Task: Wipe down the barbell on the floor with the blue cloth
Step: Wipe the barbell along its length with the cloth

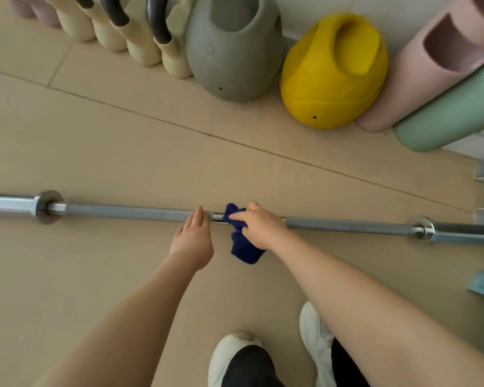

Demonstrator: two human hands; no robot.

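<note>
While the barbell (129,212) lies flat across the tan floor (95,152), the right hand (259,226) grips the blue cloth (242,241) against the bar's middle, fingers curled round the bunched fabric, whose loose end hangs on the near side of the barbell. Just left of the cloth, the left hand (193,238) rests on the barbell with straight fingers. Beyond the barbell stand a grey kettlebell (232,48) and a yellow kettlebell (333,71); white shoes (232,356) sit on its near side.
</note>
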